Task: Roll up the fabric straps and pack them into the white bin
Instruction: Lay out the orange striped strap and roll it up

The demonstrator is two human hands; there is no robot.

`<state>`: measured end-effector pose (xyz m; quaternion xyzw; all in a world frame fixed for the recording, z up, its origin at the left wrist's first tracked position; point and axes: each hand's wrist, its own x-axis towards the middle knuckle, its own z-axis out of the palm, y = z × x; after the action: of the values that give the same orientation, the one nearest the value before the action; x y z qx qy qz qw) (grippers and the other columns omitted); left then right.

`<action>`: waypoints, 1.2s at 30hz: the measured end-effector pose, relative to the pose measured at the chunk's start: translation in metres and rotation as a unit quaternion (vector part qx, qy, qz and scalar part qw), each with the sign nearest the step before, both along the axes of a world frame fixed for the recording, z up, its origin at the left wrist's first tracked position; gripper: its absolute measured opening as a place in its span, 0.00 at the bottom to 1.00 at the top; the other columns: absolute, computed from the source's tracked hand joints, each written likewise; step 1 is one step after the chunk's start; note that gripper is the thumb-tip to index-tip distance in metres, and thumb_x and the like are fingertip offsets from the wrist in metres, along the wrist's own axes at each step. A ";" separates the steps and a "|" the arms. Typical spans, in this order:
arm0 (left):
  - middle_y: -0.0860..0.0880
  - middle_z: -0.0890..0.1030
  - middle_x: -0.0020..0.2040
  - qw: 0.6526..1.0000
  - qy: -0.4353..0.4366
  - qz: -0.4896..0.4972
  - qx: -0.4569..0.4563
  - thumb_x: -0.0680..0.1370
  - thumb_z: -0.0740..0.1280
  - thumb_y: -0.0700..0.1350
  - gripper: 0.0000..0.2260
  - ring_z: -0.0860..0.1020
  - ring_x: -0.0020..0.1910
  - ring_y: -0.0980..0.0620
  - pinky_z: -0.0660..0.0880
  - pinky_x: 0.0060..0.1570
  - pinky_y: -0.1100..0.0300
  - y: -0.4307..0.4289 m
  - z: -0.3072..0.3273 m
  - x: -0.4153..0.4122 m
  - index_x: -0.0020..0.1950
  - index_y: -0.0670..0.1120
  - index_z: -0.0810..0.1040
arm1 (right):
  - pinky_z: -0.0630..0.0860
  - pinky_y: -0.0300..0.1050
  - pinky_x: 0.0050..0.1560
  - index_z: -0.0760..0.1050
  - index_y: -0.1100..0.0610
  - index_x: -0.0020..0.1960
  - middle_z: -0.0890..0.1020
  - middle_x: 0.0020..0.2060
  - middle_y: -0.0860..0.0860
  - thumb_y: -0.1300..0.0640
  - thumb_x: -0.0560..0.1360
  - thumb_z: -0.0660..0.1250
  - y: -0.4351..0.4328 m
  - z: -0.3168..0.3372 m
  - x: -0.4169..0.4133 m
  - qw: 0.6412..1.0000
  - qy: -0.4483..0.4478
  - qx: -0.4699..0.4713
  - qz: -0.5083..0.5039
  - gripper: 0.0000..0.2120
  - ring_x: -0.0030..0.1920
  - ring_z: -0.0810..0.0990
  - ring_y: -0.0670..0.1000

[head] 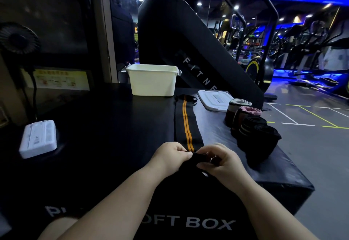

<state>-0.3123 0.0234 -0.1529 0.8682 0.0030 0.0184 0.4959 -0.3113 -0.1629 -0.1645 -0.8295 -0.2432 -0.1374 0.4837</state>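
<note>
strap (186,124) black, twin orange stripes | flat | near end pinched, both hands

The only camera rides on my head, wide-angled, looking forward and down. My forearms (120,198) come up from the bottom edge, and my left hand (171,156) and right hand (221,161) sit close below it, just under centre. The black padded counter (105,126) fills the lower half, its far end receding; the blue-lit gym hall (302,54) lies distant at upper right.
</note>
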 end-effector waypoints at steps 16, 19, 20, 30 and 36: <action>0.58 0.76 0.52 0.982 -0.139 -0.082 0.102 0.74 0.72 0.48 0.11 0.73 0.52 0.63 0.68 0.51 0.72 0.013 -0.003 -0.014 0.56 0.55 0.80 | 0.75 0.35 0.43 0.83 0.44 0.41 0.85 0.37 0.46 0.58 0.72 0.74 0.007 0.011 0.006 0.995 0.090 -0.002 -0.031 0.08 0.39 0.82 0.42; 0.58 0.76 0.51 0.984 -0.132 -0.064 0.098 0.76 0.71 0.48 0.09 0.74 0.49 0.64 0.66 0.44 0.77 0.012 -0.003 -0.013 0.55 0.54 0.81 | 0.75 0.34 0.44 0.82 0.44 0.41 0.85 0.37 0.45 0.56 0.73 0.73 0.009 0.009 0.008 0.994 0.096 -0.002 -0.045 0.07 0.40 0.81 0.41; 0.58 0.77 0.50 0.985 -0.128 -0.059 0.094 0.76 0.71 0.48 0.07 0.74 0.48 0.64 0.67 0.43 0.76 0.011 -0.003 -0.012 0.54 0.53 0.81 | 0.74 0.32 0.42 0.81 0.44 0.40 0.84 0.36 0.45 0.57 0.74 0.73 0.010 0.008 0.008 0.994 0.094 0.005 -0.046 0.08 0.38 0.80 0.40; 0.56 0.81 0.44 0.993 -0.058 -0.036 0.094 0.78 0.67 0.51 0.05 0.79 0.48 0.56 0.77 0.53 0.52 0.006 0.007 0.003 0.44 0.55 0.80 | 0.73 0.32 0.42 0.79 0.41 0.46 0.78 0.44 0.40 0.64 0.64 0.79 0.003 0.002 0.006 0.999 0.028 -0.040 -0.020 0.21 0.41 0.76 0.38; 0.51 0.79 0.45 0.981 -0.052 -0.010 0.186 0.80 0.62 0.54 0.15 0.78 0.49 0.50 0.76 0.51 0.52 0.002 0.011 0.011 0.44 0.45 0.81 | 0.70 0.30 0.43 0.83 0.47 0.50 0.79 0.41 0.41 0.61 0.67 0.78 0.006 0.001 0.013 0.996 0.022 -0.060 -0.064 0.15 0.41 0.76 0.40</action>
<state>-0.3014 0.0257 -0.1420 0.9431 -0.0351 0.0590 0.3254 -0.2982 -0.1565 -0.1640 -0.8736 -0.1866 -0.1345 0.4289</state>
